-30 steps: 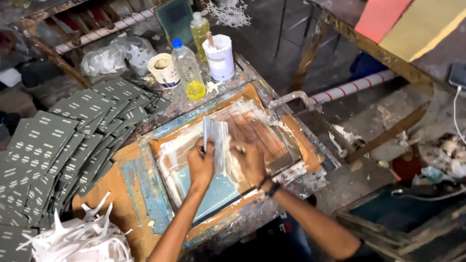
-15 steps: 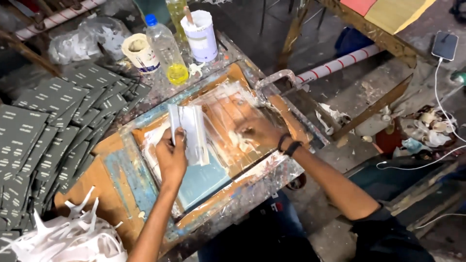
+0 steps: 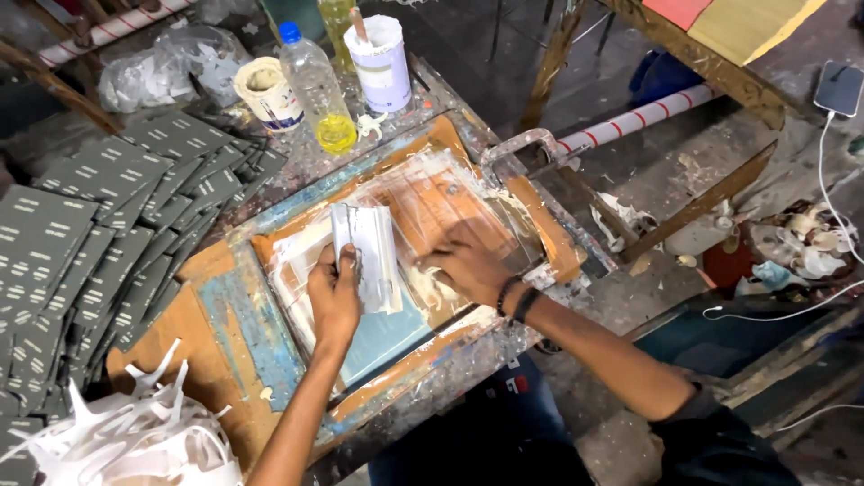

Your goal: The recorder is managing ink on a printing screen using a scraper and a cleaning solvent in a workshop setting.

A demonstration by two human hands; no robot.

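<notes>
My left hand grips a white, paint-coated squeegee that stands on the mesh of a wooden printing screen. My right hand lies flat on the screen's orange, paint-smeared mesh, just right of the squeegee; dark bands circle that wrist. The screen frame rests on a paint-stained worktable, and a pale blue panel shows under the mesh near my left wrist.
Dark grey printed cards lie overlapped on the left. A bottle of yellow liquid, a white tub and a small paint pot stand behind the screen. White cut scraps pile at lower left. A phone charges at right.
The camera has shifted, so the table sits further left and lower in view. My left hand has drawn the squeegee slightly toward me. My right hand stays pressed on the mesh.
</notes>
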